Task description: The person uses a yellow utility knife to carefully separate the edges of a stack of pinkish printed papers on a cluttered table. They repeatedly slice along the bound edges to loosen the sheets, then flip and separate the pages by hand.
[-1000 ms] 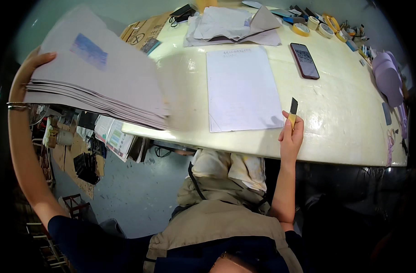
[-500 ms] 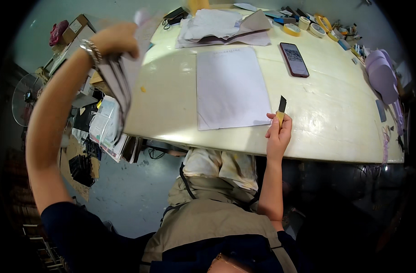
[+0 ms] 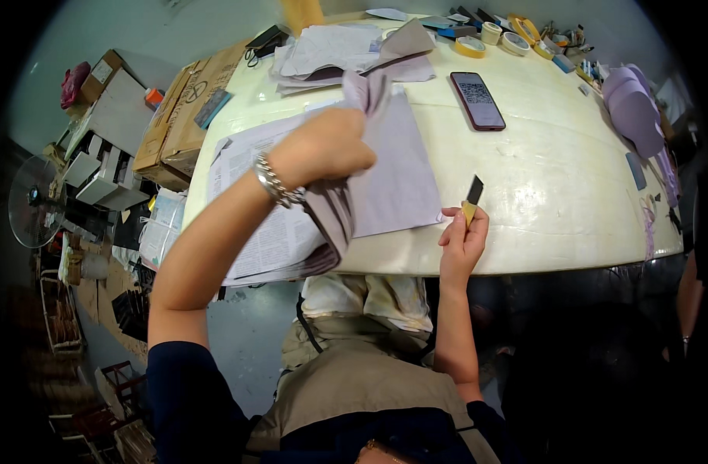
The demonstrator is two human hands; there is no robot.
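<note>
My left hand [image 3: 327,151] is closed around a bunched stack of thin mauve-grey sheets [image 3: 338,216], whose upper ends stick up past my fist. Whether they are cloth or paper I cannot tell. Below that hand, printed paper sheets [image 3: 273,243] lie at the table's near left edge. A flat mauve-grey sheet [image 3: 400,174] lies to the right of the fist. By that sheet's lower right corner, my right hand [image 3: 464,247] holds a yellow-handled cutter knife [image 3: 472,199] upright, its dark blade pointing up and away.
On the cream table [image 3: 555,209] lie a phone [image 3: 478,101], a pile of papers and grey sheets [image 3: 331,50], tape rolls [image 3: 470,46] and purple curved pieces [image 3: 632,108]. Cardboard boxes [image 3: 191,100] and a fan [image 3: 35,197] stand at the left.
My left hand has swung right from beyond the table's left edge, bringing the stack over the tabletop. A mauve-grey sheet now shows where a white one lay. My right hand still holds the knife.
</note>
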